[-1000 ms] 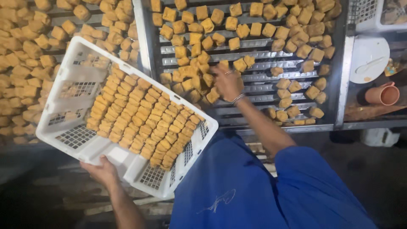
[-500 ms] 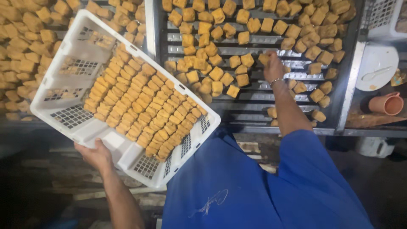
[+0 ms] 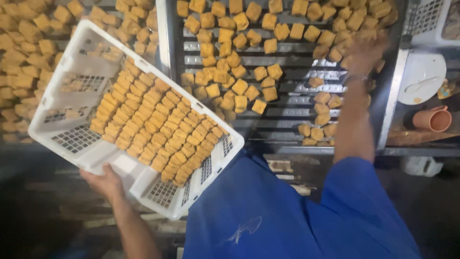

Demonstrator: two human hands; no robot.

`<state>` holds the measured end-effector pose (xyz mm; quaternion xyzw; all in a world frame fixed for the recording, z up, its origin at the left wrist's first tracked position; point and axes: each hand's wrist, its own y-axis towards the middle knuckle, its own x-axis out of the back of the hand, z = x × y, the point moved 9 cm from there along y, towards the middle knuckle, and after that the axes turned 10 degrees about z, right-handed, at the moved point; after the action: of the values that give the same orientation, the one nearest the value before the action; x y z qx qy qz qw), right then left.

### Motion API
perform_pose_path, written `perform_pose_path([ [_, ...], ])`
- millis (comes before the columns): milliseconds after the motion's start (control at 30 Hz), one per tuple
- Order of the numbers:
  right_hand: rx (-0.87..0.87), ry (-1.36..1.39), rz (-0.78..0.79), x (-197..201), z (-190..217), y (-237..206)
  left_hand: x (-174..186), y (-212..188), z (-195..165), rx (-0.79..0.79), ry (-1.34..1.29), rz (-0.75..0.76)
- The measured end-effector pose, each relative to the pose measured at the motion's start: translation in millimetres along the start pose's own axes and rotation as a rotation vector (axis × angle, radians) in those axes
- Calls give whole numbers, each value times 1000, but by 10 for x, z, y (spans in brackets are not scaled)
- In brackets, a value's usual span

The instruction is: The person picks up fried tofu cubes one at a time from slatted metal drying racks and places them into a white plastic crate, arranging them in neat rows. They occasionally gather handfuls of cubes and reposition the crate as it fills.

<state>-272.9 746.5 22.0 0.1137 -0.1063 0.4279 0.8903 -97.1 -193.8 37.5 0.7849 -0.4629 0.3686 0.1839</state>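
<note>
My left hand (image 3: 104, 181) grips the near edge of a white slotted plastic crate (image 3: 67, 103), holding it tilted over the rack edge. Several rows of golden fried cubes (image 3: 153, 129) are packed tightly in its middle. My right hand (image 3: 363, 52) reaches out over the metal slatted rack (image 3: 292, 112), blurred, among loose fried cubes (image 3: 239, 88) at the rack's far right. A metal band sits on that wrist. Whether the fingers hold a cube is unclear.
A second rack (image 3: 28, 52) on the left is covered with fried cubes. On the right stand a round white lid (image 3: 421, 76), an orange cup (image 3: 433, 120) and part of another white crate (image 3: 426, 19). A blue garment (image 3: 297, 211) fills the lower view.
My right hand has swept from the rack's middle to its far right edge. The crate stays in my left hand, shifted slightly.
</note>
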Motion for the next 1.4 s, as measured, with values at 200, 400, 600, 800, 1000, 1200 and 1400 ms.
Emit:
perform_pose_path([
  [200,326,-420,251,-524,432,-239,-35,-4,115,-54,-106,14],
  [400,564,-620,1131,-2269,-18,-1545,-39,4,184,-27,-73,-3],
  [600,142,-638,648,-1676,-329,-1079,-33,-10,106,13,-66,0],
  [800,266,-646,583,-1504,-343,-1170,3,-38,30,41,61,9],
  [1000,242,-696,724,-1680,-319,-1116,-6,-48,-34,17,35,13],
  [1200,283,-587,402,-2227,-39,-904,-22,-79,-54,34,-10,23],
  [1400,296,-607,377,-2535,28,-914,-1,-15,-10,71,-60,2],
])
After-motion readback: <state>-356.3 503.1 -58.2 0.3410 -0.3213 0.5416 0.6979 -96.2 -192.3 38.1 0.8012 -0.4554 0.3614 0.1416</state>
